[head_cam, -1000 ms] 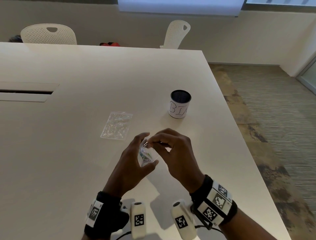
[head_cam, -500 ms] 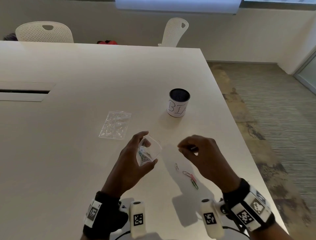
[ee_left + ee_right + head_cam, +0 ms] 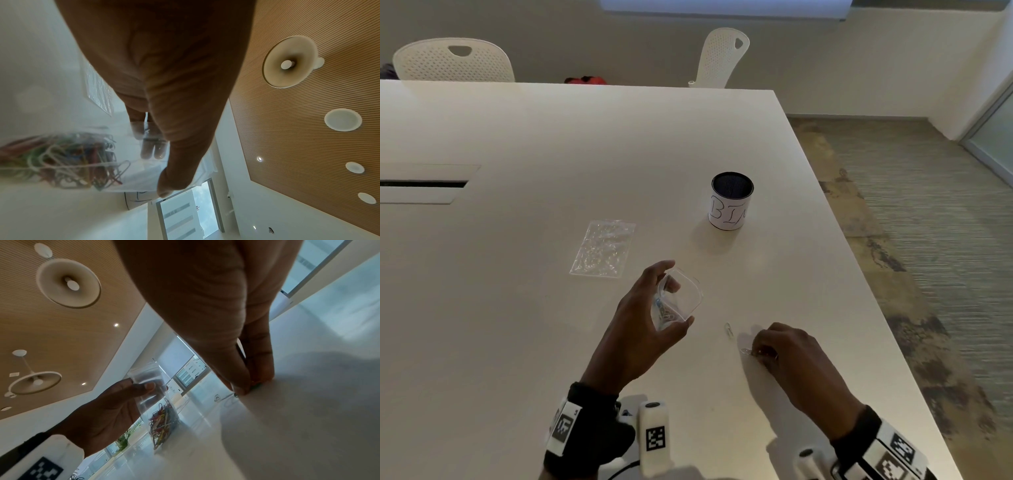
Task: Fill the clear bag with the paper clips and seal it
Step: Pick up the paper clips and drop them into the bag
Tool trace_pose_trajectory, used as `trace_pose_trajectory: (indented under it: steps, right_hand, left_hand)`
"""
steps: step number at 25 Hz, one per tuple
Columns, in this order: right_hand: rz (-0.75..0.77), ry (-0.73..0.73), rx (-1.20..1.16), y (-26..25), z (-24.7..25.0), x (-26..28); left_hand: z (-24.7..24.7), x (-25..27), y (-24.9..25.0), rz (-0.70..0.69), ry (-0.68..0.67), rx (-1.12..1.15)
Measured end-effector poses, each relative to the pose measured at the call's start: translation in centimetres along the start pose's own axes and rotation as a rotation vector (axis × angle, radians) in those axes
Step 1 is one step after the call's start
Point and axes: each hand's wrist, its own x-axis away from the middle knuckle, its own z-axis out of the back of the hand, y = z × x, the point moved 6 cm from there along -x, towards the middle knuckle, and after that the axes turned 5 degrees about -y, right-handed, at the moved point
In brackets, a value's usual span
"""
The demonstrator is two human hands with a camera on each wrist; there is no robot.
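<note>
The clear bag is small, see-through and glossy, held just above the desk with its mouth gaping open toward the far right. A tangle of coloured paper clips, red, yellow, green and blue, sits heaped in its lower end. The left hand grips the bag, thumb on the near edge and fingers curled round the far side; in the left wrist view two fingertips show through the plastic. One pale loose clip lies flat on the desk between the two hands. Just right of it the right hand is down at the surface, thumb and forefinger pinched together on another clip whose end pokes out from the fingertips; a bit of green shows under them in the right wrist view.

Further back on the left lies a second, flat clear bag, crinkled. Right of it stands a dark-topped cylindrical cup wrapped in white paper with handwritten letters. The desk is broad, white and matte, with a long cable slot at its left. Two white perforated chairs stand at the far edge against a plain wall; patterned carpet lies to the right. The ceiling is ribbed wood with round lamps.
</note>
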Motion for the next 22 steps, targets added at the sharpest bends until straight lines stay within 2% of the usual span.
trace_pose_trajectory:
  steps: [10, 18, 22]
  right_hand:
    - [-0.024, -0.027, 0.160, -2.3, 1.0, -1.7]
    - [-0.019, 0.000, 0.074, -2.1, 1.1, -2.1]
    - [0.056, -0.066, 0.014, -3.6, 0.2, -1.2]
  left_hand:
    - [0.0, 0.1, -0.2, 0.003, 0.009, -0.004]
    - [0.0, 0.1, -0.4, -0.007, 0.016, 0.000]
    - [0.0, 0.1, -0.4, -0.001, 0.017, -0.003]
